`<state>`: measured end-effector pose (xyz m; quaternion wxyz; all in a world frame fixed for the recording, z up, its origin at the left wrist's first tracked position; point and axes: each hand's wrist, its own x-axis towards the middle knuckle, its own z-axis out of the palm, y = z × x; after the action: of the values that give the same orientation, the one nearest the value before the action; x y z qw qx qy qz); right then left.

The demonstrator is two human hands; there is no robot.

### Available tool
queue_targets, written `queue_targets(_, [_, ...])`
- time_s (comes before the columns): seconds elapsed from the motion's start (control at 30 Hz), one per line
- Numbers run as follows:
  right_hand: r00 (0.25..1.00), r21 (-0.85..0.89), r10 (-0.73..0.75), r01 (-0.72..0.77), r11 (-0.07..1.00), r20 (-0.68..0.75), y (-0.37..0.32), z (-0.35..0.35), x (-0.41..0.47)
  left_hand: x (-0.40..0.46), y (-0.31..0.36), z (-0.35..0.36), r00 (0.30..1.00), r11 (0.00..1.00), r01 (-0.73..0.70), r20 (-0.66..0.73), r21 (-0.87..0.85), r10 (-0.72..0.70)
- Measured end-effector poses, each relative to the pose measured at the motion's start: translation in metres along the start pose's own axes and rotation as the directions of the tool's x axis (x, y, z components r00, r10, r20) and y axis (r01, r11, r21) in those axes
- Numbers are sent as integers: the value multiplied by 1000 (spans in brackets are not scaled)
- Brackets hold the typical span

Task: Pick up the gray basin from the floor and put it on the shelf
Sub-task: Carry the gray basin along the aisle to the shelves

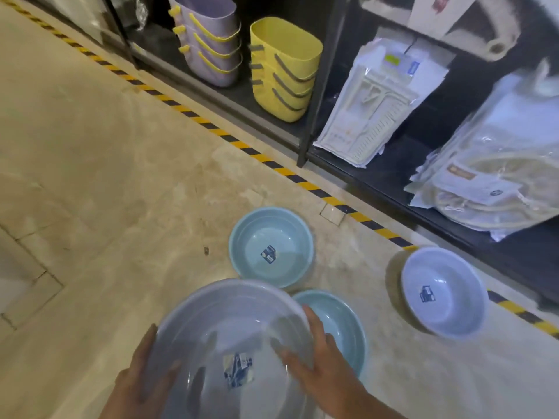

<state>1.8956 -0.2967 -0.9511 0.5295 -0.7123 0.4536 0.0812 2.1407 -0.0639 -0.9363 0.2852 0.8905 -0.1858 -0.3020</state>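
Observation:
A large gray basin (230, 325) with a blue label inside is lifted off the floor at the bottom centre. My left hand (142, 376) grips its left rim, thumb inside the bowl. My right hand (320, 358) clasps its right rim, thumb also inside. The black shelf (390, 179) runs along the upper right, its lowest board near the floor.
Two light blue basins (270, 246) (341, 325) sit on the floor just beyond the held one. A pale bluish-gray basin (443, 293) lies by the shelf edge. Purple baskets (211, 40), yellow baskets (282, 71) and bagged goods (375, 104) fill the shelf. Striped tape (211, 127) marks the floor.

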Motion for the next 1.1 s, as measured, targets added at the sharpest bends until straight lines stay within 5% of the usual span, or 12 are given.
queue_targets(0.4, [983,-10,-5,3,1000,-183,-39,-144,103,138,139,39,994,993,-86,61,-85,91])
queue_targets(0.63, [983,5,-43,45,999,-179,3,-141,235,253,111,109,979,977,-190,51,-99,196])
queue_targets(1.1, [981,-72,-88,76,994,-172,112,-80,411,401,23,240,984,984,-177,3,21,177])
